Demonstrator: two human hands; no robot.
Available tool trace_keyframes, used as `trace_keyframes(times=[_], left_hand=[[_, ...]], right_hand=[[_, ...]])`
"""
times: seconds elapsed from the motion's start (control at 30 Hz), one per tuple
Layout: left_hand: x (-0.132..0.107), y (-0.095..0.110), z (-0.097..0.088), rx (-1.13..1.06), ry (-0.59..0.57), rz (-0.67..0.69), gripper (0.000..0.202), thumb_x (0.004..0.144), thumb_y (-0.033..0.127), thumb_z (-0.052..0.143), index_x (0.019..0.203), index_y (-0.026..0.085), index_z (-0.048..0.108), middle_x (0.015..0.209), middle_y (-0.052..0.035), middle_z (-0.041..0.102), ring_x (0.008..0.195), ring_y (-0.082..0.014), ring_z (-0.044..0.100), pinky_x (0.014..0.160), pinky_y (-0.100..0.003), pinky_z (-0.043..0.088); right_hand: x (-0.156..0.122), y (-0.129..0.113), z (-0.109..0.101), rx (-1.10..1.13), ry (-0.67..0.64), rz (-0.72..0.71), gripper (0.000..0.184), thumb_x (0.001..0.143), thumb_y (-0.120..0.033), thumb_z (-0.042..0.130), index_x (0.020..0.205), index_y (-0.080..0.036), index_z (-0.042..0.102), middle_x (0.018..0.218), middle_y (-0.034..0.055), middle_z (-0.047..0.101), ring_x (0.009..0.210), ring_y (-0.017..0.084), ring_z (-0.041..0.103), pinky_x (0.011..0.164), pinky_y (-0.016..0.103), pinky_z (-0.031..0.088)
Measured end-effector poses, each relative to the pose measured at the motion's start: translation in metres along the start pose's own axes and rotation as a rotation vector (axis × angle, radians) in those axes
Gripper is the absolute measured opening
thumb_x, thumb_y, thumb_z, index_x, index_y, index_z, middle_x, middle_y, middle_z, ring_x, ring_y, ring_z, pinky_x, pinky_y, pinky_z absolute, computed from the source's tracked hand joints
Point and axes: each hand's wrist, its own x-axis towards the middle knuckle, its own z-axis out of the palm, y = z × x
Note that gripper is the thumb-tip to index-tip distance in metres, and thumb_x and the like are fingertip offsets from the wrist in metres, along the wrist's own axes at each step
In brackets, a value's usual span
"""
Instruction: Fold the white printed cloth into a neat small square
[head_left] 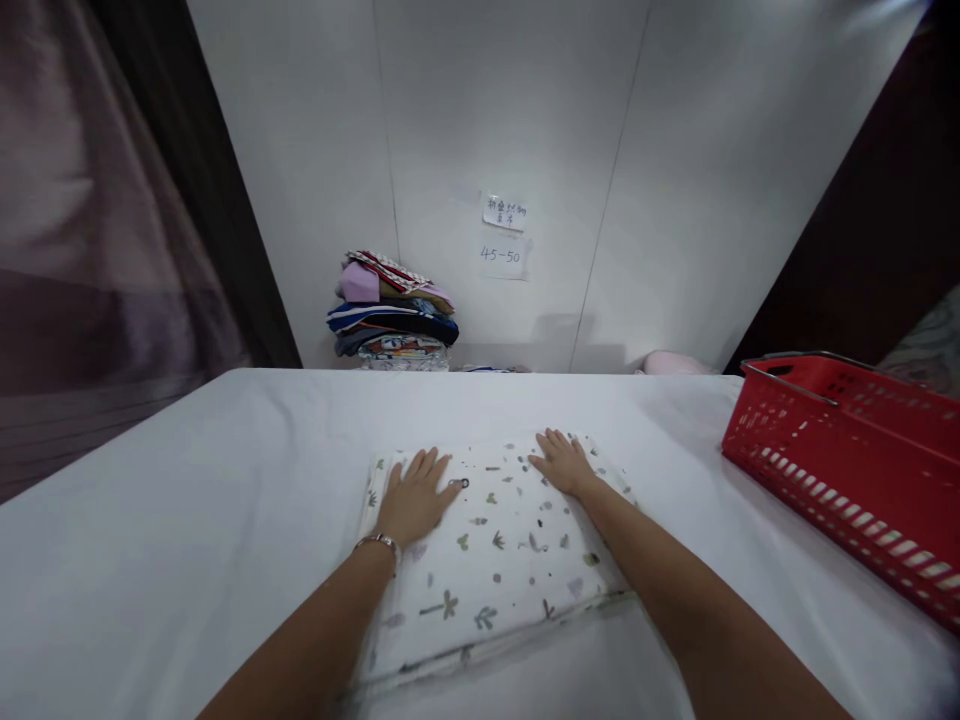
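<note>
A folded white cloth (510,560) printed with small plants and shapes in green, grey and brown lies flat on the white-covered table. My left hand (416,500) rests palm down on its far left part, fingers stretched out, a bracelet on the wrist. Near the far right corner, my right hand (562,463) also presses flat on the cloth with its fingers spread. Several layers show along the cloth's near edge. Neither hand grips anything.
A red plastic basket (840,470) with a metal handle stands at the right on the table (187,520). Behind the table's far edge rises a pile of folded clothes (397,310). Paper notes (504,237) hang on the white wall. A curtain (97,250) hangs at the left.
</note>
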Motion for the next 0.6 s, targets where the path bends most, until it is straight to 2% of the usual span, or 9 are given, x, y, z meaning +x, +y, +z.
trace_keyframes(times=[0.13, 0.27, 0.37, 0.53, 0.6], left_hand=[[0.000, 0.001, -0.001, -0.011, -0.001, -0.011, 0.065, 0.087, 0.060, 0.026, 0.139, 0.022, 0.036, 0.149, -0.0066, 0.026, 0.138, -0.0286, 0.018, 0.108, -0.054, 0.014], [-0.001, 0.002, -0.002, -0.016, -0.001, -0.012, 0.064, 0.087, 0.059, 0.027, 0.139, 0.023, 0.036, 0.149, -0.0059, 0.026, 0.138, -0.0287, 0.017, 0.108, -0.054, 0.013], [-0.001, 0.004, -0.003, -0.018, -0.021, -0.015, 0.064, 0.087, 0.059, 0.027, 0.139, 0.024, 0.035, 0.149, -0.0051, 0.025, 0.138, -0.0281, 0.016, 0.109, -0.054, 0.012], [-0.001, 0.003, -0.002, -0.018, -0.023, -0.016, 0.063, 0.088, 0.058, 0.026, 0.140, 0.023, 0.033, 0.150, -0.0055, 0.022, 0.139, -0.0269, 0.014, 0.109, -0.053, 0.010], [-0.002, 0.003, -0.001, -0.031, -0.026, -0.028, 0.063, 0.087, 0.059, 0.026, 0.140, 0.025, 0.033, 0.150, -0.0049, 0.022, 0.139, -0.0266, 0.014, 0.110, -0.052, 0.009]], right_hand=[[0.004, 0.016, -0.002, 0.006, -0.006, -0.025, 0.071, 0.089, -0.062, 0.017, 0.145, -0.019, 0.019, 0.153, 0.0081, 0.008, 0.140, 0.024, 0.003, 0.109, 0.047, 0.004], [0.002, 0.041, -0.002, -0.017, 0.036, 0.172, 0.072, 0.088, -0.062, 0.017, 0.146, -0.018, 0.016, 0.153, 0.0076, 0.005, 0.140, 0.024, 0.002, 0.109, 0.050, 0.008], [0.003, 0.054, 0.000, -0.021, 0.028, 0.212, 0.072, 0.088, -0.061, 0.017, 0.146, -0.018, 0.015, 0.153, 0.0060, 0.006, 0.140, 0.023, 0.003, 0.108, 0.052, 0.012], [0.002, 0.049, -0.002, -0.042, 0.046, 0.200, 0.070, 0.088, -0.060, 0.020, 0.144, -0.018, 0.021, 0.152, 0.0084, 0.012, 0.139, 0.025, 0.009, 0.107, 0.054, 0.014], [-0.002, 0.044, 0.002, -0.075, 0.103, 0.178, 0.068, 0.089, -0.058, 0.021, 0.144, -0.017, 0.023, 0.152, 0.0109, 0.014, 0.139, 0.027, 0.009, 0.107, 0.054, 0.012]])
